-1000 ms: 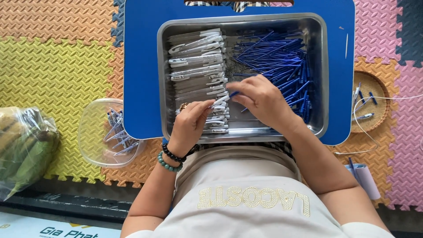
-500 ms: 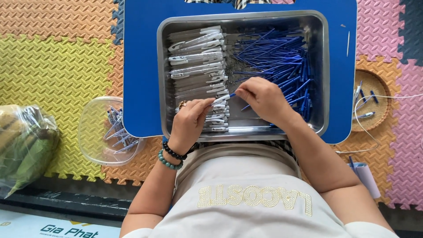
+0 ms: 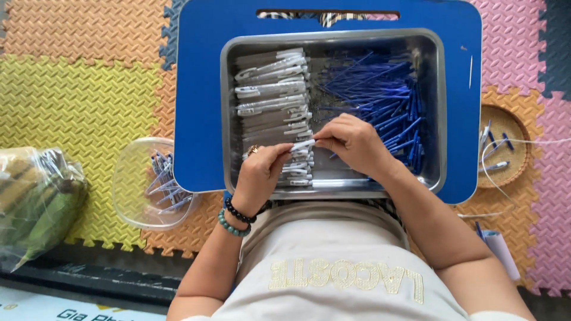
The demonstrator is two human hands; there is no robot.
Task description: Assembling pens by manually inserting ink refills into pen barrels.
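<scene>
A metal tray rests on a blue lap table. Its left half holds stacked white pen barrels; its right half holds a heap of blue pen refills. My left hand, with bead bracelets at the wrist, pinches one end of a white pen barrel. My right hand grips the other end of that same barrel. Both hands meet over the near middle of the tray.
A clear plastic tub with several assembled pens sits on the foam mat at left. A plastic-wrapped green bundle lies further left. A small woven basket with a few pen parts sits at right.
My right hand left the blue refills and came toward the left hand. Both hands now hold one white barrel between them, lifted slightly off the stack.
</scene>
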